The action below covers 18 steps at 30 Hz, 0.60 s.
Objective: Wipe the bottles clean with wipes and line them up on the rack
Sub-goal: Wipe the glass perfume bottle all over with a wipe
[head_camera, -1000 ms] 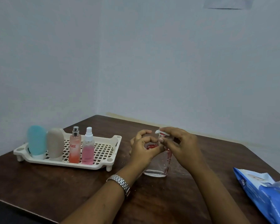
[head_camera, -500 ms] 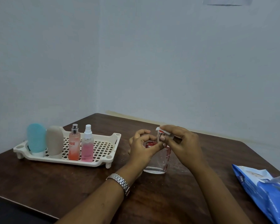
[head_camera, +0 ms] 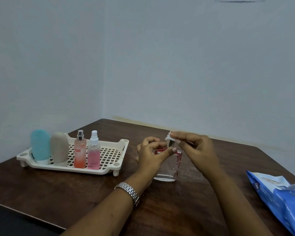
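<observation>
A clear glass bottle [head_camera: 171, 167] with red edges stands upright on the table in the middle. My left hand [head_camera: 150, 157] grips its shoulder, thumb across the top. My right hand [head_camera: 196, 150] pinches a small white wipe [head_camera: 169, 137] against the bottle's silver cap [head_camera: 171, 143]. On the cream rack [head_camera: 109, 155] at the left stand a blue bottle [head_camera: 40, 145], a beige bottle [head_camera: 59, 147], an orange spray bottle [head_camera: 80, 150] and a pink spray bottle [head_camera: 93, 151] in a row.
A blue pack of wipes [head_camera: 279, 198] lies open at the table's right edge. The right half of the rack holds nothing. The brown table [head_camera: 58, 188] meets white walls at the back; its front left edge drops off.
My right hand has lifted the wipe slightly along the bottle's cap. The left hand keeps its hold and the bottle stays in place.
</observation>
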Motion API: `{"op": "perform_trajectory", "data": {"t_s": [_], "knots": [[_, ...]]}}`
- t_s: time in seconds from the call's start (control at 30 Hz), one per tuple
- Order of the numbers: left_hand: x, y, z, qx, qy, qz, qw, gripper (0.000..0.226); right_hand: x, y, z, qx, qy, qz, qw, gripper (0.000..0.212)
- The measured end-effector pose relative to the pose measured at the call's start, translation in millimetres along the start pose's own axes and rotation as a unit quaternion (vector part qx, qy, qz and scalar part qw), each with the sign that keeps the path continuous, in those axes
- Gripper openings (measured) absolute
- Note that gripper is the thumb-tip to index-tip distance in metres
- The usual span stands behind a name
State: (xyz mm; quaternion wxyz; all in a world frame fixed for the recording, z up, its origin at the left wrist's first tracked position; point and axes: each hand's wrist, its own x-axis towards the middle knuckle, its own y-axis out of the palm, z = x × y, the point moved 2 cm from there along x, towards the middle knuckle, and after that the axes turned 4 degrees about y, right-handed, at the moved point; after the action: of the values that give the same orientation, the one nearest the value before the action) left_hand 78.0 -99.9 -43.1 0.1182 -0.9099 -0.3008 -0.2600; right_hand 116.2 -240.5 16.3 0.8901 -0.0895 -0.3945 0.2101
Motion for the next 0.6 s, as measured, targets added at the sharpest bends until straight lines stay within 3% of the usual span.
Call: {"op": "perform_trajectory", "data": {"t_s": [0.17, 0.3, 0.43, 0.6], "knots": [[-2.4, 0.9, -1.5, 0.002, -0.003, 0.002, 1.0, 0.036, -2.6, 2.3, -2.2, -0.041, -0.02, -0.046, 0.998, 0.023], [-2.1, 2.3, -1.2, -0.001, 0.002, -0.011, 1.0, 0.044, -3.7, 1.3, -3.3, -0.023, -0.003, -0.039, 0.999, 0.024], [-2.4, 3.0, -3.9, 0.008, -0.001, -0.011, 1.0, 0.039, -3.5, -2.0, -6.0, -0.008, 0.019, -0.057, 0.998, 0.024], [-0.6, 3.6, 0.5, -0.016, 0.001, -0.013, 1.0, 0.054, -4.5, 0.6, -4.0, -0.074, -0.009, -0.045, 0.996, 0.019]]}}
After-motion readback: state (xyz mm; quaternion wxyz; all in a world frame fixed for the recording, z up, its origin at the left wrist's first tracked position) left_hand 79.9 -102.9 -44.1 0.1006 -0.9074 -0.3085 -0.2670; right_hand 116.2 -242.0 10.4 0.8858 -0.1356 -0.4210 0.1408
